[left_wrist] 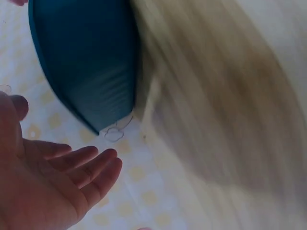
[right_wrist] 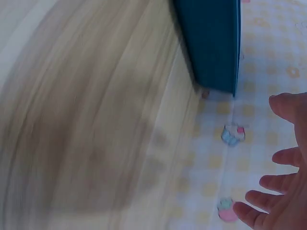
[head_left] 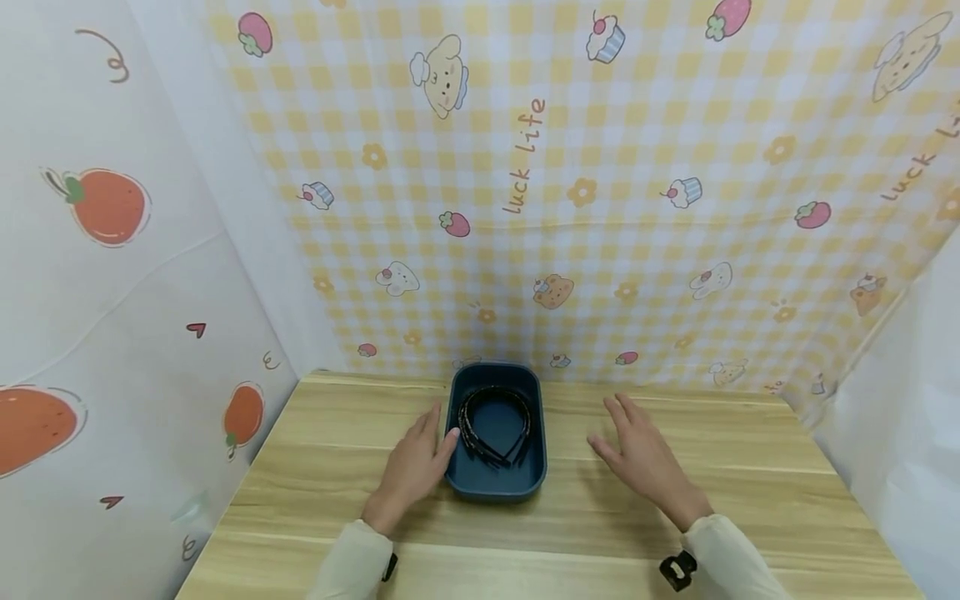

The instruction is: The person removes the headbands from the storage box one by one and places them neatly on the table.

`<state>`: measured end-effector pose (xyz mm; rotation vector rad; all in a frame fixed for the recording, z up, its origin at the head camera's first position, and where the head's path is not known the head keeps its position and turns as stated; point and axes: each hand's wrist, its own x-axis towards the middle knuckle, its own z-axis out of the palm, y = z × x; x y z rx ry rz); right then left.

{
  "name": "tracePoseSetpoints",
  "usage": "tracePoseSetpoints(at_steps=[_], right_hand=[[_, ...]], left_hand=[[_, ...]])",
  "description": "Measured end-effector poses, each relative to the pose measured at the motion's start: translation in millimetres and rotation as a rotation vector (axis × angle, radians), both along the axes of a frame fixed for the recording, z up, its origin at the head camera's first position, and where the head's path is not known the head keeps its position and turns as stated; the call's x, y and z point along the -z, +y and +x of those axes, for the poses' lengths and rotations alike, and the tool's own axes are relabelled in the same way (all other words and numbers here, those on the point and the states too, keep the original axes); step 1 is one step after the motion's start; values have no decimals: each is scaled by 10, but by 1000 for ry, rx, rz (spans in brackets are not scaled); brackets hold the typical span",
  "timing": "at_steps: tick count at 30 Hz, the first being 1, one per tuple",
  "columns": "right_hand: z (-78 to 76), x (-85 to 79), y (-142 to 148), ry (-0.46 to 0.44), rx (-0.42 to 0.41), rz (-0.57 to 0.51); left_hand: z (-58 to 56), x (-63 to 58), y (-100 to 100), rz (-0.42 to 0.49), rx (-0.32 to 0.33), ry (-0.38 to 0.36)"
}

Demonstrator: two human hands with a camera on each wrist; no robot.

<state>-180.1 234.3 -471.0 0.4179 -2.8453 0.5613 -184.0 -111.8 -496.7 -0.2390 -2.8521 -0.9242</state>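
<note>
Bin [head_left: 495, 492] between left hand [head_left: 414, 462] and right hand [head_left: 641, 454], headbands [head_left: 464, 417] inside.
Nearest, the worktop [head_left: 570, 533] spreads out in front of the bin. Left of the bin, just beside its wall, the left hand has straight fingers, fairly close together, thumb apart near the rim; whether it touches, I cannot tell. Right of the bin, across a gap, the right hand's fingers are loosely spread and hold nothing. The headbands, dark and curved, lie together within the bin, ends toward its near wall. Behind the bin hangs a checked cloth [head_left: 480, 267]. For a steady hold, I judge both palms should meet the bin's opposite walls at matching height, pressing evenly to keep it level.
</note>
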Motion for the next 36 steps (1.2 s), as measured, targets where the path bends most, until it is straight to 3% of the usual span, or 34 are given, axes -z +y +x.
tracePoseSetpoints(at_steps=[5, 12, 20, 25, 32, 36], right_hand=[[-89, 61, -208, -94, -21, -111], [-262, 113, -479, -125, -49, -265], [-422, 158, -736, -198, -47, -331], [-488, 243, -854, -234, -16, -297], [-494, 278, -974, -140, 74, -172], [-552, 249, -1055, -17, 38, -123]], left_hand=[[-45, 53, 127, 97, -35, -74], [-103, 109, 257, 184, -40, -103], [-165, 147, 319, 223, -81, -90], [-150, 172, 349, 202, -106, -70], [-148, 211, 372, 195, -128, -49], [-162, 240, 371, 187, -128, -34]])
